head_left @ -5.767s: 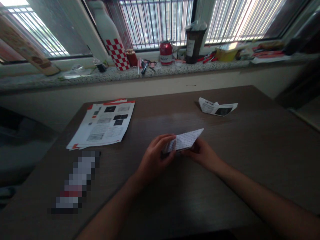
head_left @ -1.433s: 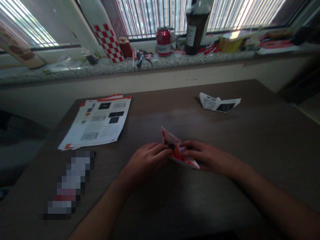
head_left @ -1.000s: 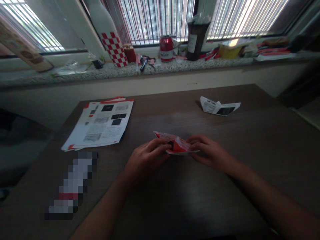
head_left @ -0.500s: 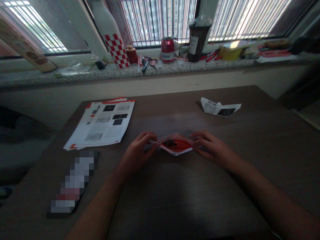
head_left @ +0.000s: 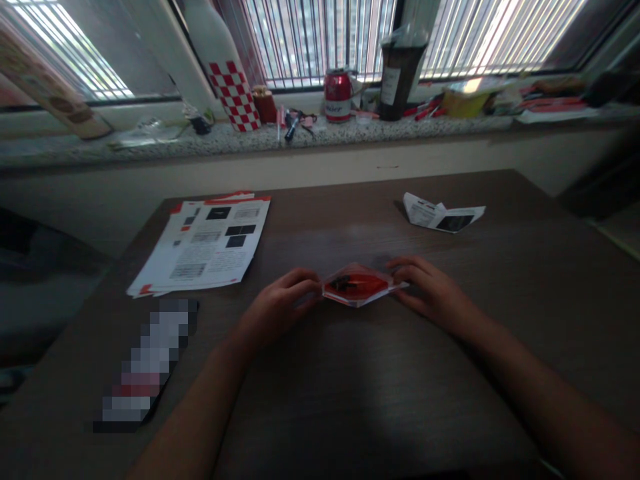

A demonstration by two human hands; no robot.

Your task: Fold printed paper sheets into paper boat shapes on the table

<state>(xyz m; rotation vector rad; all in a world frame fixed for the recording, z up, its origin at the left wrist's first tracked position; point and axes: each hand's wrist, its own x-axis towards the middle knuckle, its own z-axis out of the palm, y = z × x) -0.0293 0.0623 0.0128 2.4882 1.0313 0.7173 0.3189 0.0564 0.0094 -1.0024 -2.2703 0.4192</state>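
Note:
Above the middle of the table, a small pouch (head_left: pixel 356 301) has its mouth spread wide towards me. It has a pale edge and a red inside, where dark small items (head_left: pixel 343 283) lie; their kind I cannot make out. My left hand (head_left: pixel 280 300) has its fingers closed on the pouch's left end. At the opposite end, my right hand (head_left: pixel 431 285) has fingers and thumb around the pale right corner, whose tip shows between them.
Printed sheets (head_left: pixel 215 247) lie at the table's left, with a phone-shaped blurred-out item (head_left: pixel 150 360) nearer me. A folded paper (head_left: pixel 443 217) stands at the back right. Along the windowsill (head_left: pixel 200 143) are a checkered bottle (head_left: pixel 234 97), a red can (head_left: pixel 337 97) and a dark cup (head_left: pixel 397 80).
The pouch has shifted slightly right between my hands. Its right corner now shows between my right fingers, while its left corner, visible before, is covered by my left fingers.

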